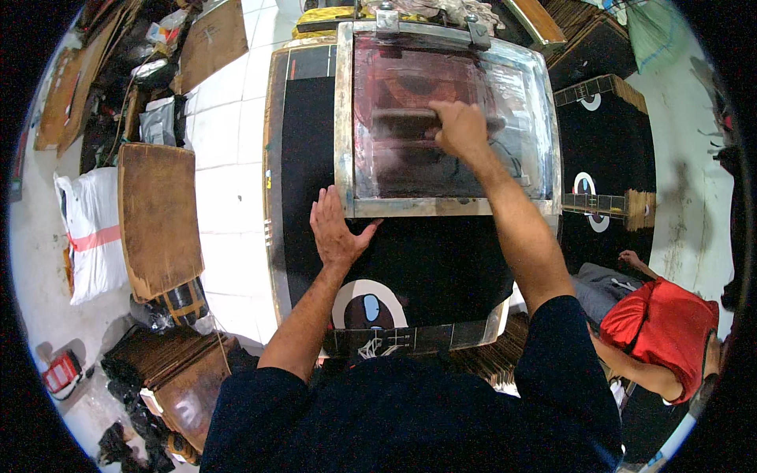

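Note:
My left hand (335, 229) lies with fingers spread at the lower left corner of a screen-printing frame (344, 118), touching it and the black printing board (307, 134) beneath. My right hand (457, 126) is closed on a dark squeegee (398, 122), index finger pointing left, over the red-stained mesh (394, 165). Metal clamps (387, 24) sit on the frame's top edge. Below the frame, a white ring with a pale blue oval (371, 307) is printed on the black material.
Boards with printed rings (607, 150) stand to the right. A person in red (662, 323) is at the lower right. On the left are a wooden board (158, 213), a white sack (88, 268), bags and stacked brown boards (177, 394) beside white tiles (229, 181).

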A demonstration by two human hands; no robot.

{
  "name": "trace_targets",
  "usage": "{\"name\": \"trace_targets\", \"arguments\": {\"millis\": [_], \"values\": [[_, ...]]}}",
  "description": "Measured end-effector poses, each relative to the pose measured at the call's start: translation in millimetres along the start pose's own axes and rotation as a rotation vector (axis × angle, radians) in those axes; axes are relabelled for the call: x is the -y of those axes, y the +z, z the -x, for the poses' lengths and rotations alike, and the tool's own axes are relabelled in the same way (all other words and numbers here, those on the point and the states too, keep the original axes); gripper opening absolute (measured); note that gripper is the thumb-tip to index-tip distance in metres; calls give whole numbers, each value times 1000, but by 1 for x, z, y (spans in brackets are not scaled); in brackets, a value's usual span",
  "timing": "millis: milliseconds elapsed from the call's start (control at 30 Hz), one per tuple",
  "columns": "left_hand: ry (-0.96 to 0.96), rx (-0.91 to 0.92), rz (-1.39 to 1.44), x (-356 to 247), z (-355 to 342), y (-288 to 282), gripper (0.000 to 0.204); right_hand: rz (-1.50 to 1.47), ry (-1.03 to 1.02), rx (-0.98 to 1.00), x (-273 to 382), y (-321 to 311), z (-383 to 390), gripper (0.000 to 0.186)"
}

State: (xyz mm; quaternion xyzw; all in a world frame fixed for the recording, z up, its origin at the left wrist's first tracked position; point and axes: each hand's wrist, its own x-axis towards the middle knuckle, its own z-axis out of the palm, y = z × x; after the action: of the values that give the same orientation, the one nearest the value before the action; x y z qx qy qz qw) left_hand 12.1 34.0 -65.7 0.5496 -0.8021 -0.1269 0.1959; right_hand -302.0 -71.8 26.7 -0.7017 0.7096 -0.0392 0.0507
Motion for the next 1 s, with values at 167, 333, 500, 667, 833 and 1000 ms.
{"name": "trace_targets", "arguments": {"millis": [167,333,500,667,833,1000], "values": [[-17,23,-9,0,0,-1,118,-3,-75,-168,-7,24,9,50],[-19,-7,3,-1,-1,1,118,45,-115,-206,-39,18,-81,56],[5,-36,-11,-1,-1,2,116,35,20,-38,-56,13,-154,58],[-29,15,-9,-1,-1,2,117,221,-55,-441,-19,45,-54,50],[-14,23,-9,-1,-3,-1,117,60,-83,-260,-29,28,-62,55],[-13,2,-7,-1,-3,1,117,114,-62,-357,-43,28,-121,54]]}}
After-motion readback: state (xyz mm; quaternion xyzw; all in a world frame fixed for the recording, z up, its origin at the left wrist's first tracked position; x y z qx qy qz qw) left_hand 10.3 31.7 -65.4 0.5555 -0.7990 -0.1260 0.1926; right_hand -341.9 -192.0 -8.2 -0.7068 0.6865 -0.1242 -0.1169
